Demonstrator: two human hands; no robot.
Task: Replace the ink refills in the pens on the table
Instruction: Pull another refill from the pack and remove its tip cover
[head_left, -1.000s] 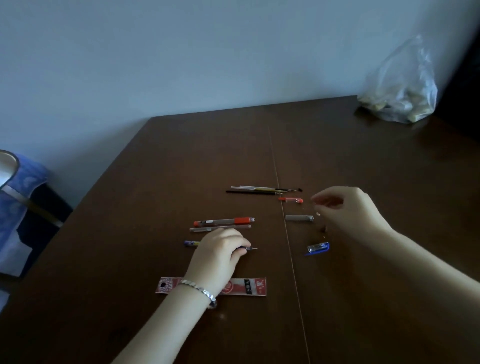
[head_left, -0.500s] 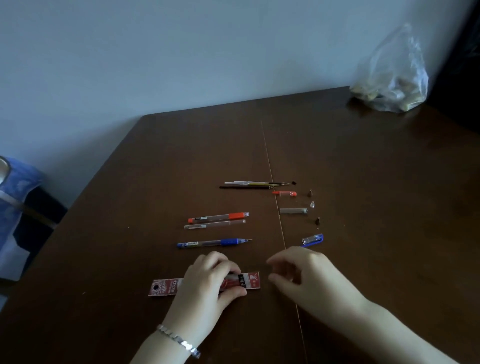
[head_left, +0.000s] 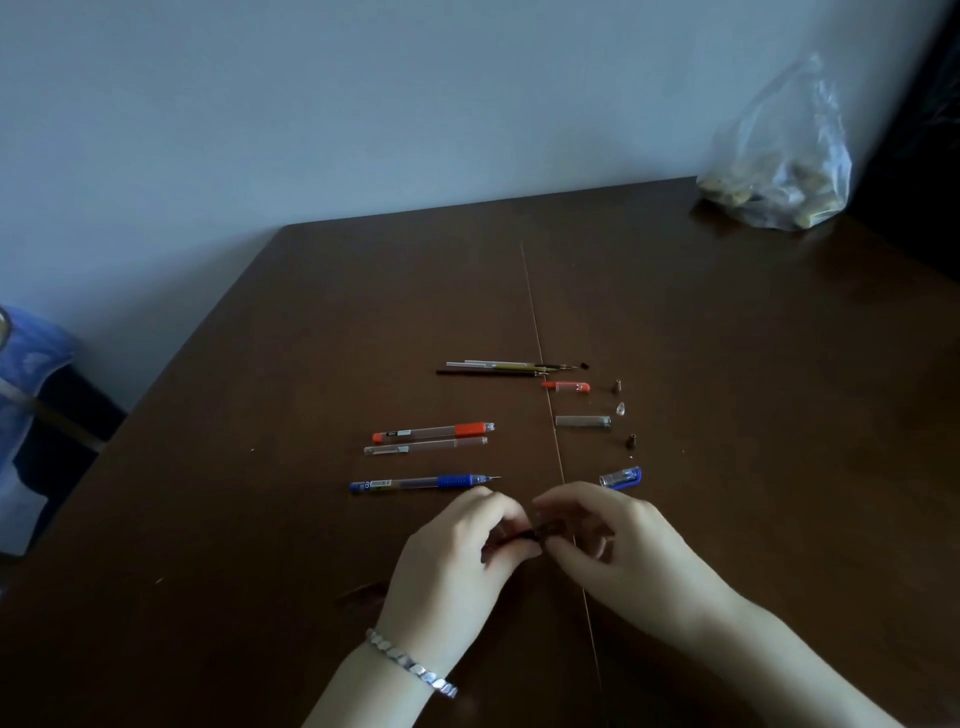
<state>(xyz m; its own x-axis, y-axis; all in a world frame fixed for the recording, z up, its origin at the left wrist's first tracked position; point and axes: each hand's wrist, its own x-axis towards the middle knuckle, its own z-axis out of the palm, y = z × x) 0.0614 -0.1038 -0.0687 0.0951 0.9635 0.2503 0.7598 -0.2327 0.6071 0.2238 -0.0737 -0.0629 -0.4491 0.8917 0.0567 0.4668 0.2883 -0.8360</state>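
Note:
My left hand (head_left: 457, 561) and my right hand (head_left: 613, 540) meet above the table's near middle, both gripping the red refill packet (head_left: 535, 532), which is mostly hidden between the fingers. Just beyond them lies a blue pen (head_left: 423, 483) with its tip showing. Farther back lie a red-grip pen barrel (head_left: 434, 431) and a clear barrel (head_left: 426, 446). Loose refills (head_left: 498, 368) rest at the back. To the right lie a red cap (head_left: 566, 386), a clear cap (head_left: 583, 421), a blue cap (head_left: 621, 478) and small tip pieces (head_left: 618, 386).
The dark brown table (head_left: 260, 519) has a seam running front to back. A clear plastic bag (head_left: 779, 166) with pale lumps sits at the far right corner by the wall. A blue-covered object (head_left: 26, 415) stands off the table's left edge.
My left hand left the blue pen and took the red packet; my right hand came back from the caps. Both hands now hold the packet lifted off the table.

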